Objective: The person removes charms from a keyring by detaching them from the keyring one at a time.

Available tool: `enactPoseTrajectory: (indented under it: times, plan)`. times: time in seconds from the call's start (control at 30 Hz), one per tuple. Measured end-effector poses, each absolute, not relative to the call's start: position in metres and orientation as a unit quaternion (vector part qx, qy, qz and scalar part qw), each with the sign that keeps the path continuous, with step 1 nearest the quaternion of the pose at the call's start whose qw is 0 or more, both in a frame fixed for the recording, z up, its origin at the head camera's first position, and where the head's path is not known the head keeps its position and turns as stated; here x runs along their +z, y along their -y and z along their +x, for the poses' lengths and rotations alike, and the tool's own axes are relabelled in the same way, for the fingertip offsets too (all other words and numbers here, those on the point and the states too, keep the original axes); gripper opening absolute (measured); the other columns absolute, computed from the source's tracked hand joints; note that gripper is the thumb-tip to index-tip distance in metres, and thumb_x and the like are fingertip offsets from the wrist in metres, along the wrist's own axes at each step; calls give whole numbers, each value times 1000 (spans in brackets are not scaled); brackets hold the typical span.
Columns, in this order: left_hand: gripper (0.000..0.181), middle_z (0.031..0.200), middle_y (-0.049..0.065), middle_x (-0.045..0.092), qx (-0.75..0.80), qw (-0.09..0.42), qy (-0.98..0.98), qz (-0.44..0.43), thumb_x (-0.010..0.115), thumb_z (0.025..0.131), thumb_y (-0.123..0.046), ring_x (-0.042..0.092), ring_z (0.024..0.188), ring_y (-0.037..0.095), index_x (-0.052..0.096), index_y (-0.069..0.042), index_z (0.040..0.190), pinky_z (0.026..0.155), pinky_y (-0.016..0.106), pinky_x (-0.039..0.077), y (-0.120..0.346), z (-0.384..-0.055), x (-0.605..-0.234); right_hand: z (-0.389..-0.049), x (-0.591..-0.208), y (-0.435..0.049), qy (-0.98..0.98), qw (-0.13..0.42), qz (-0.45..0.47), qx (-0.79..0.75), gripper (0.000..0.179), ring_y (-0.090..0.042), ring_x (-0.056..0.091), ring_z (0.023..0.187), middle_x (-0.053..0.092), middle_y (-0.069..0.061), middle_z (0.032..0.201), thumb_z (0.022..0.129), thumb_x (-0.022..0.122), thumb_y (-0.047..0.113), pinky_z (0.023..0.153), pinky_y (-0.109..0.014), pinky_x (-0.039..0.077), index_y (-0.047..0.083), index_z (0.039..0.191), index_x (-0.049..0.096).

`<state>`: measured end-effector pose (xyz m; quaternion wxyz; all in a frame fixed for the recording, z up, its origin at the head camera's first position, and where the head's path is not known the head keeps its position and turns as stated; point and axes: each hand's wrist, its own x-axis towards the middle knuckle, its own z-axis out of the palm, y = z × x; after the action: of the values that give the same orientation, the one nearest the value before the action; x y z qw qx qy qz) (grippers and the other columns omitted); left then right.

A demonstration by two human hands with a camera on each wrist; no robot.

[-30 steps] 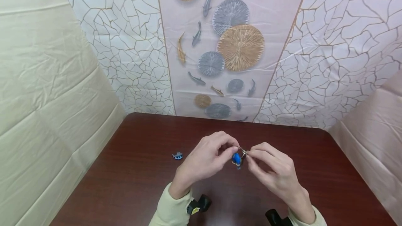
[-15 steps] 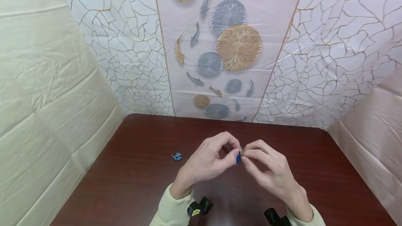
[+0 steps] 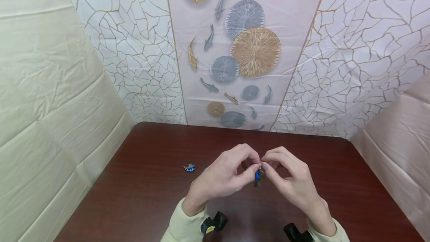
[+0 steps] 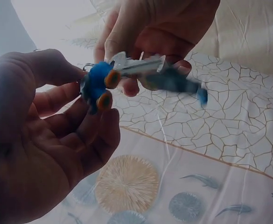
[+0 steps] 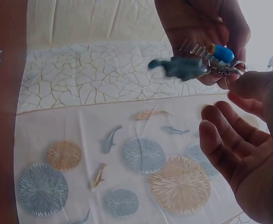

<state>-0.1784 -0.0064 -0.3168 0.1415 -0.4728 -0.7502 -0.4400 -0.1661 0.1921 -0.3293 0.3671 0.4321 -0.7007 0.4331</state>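
Note:
Both hands meet over the table around a metal key ring. My left hand pinches the ring beside a blue charm with orange round ends. From the other side, my right hand pinches the ring between thumb and forefinger. Silver keys hang from it. A blurred dark teal figure dangles there too, its narrow end pointing away from the ring. Fingertips partly cover the ring in the head view.
A small blue-grey shark-shaped figure lies on the dark brown table, left of the hands. Behind the table hangs a patterned cloth. Black wrist cameras sit at both sleeves.
The hands came closer together, then the thumbs shifted around the ring. The blue charm was mostly covered half a second ago and now hangs lower, with the dark figure beneath it.

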Motion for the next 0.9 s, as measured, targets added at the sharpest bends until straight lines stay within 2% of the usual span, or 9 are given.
enactPoseTrajectory:
  times: [0.17,0.3,0.47,0.6,0.8,0.9]
  plan:
    - [6,90,-3,61,-441,127,758,-464,59,94,-7,55,74,-1,59,-10,99,68,15,51,7,-176,-316,-162,-324,-190,689,337,450,458,5,-5,57,76,61,-10,86,87,68,-4,61,-14,50,-5,91,65]
    - [5,89,-3,61,-437,130,757,-468,58,96,-8,55,74,1,59,-10,100,68,13,49,7,-175,-315,-165,-330,-195,654,279,474,519,15,-9,59,75,61,-11,90,83,65,-15,57,-18,50,-7,95,65]
    - [6,89,-3,60,-426,141,758,-474,59,96,-9,54,75,3,60,-11,102,70,9,45,6,-175,-316,-169,-336,-203,620,213,490,574,26,-12,56,74,60,-12,93,78,61,-25,51,-21,43,-9,98,62]
    - [6,92,-3,61,-413,150,763,-474,59,97,-10,52,79,3,60,-11,103,74,9,44,5,-174,-315,-169,-339,-204,627,201,486,575,28,-12,55,72,59,-11,93,76,61,-27,51,-22,43,-8,96,60]
    - [6,94,-4,60,-393,167,769,-475,59,97,-11,51,84,4,60,-12,102,76,16,47,4,-171,-313,-167,-340,-207,651,207,463,565,32,-9,56,65,60,-9,92,73,61,-29,50,-21,45,-6,96,60]
    - [6,93,-5,60,-391,170,769,-477,58,97,-11,51,83,4,59,-12,102,75,13,45,3,-170,-313,-166,-341,-207,658,221,449,562,33,-8,57,66,63,-8,92,72,62,-29,49,-21,45,-6,96,60]
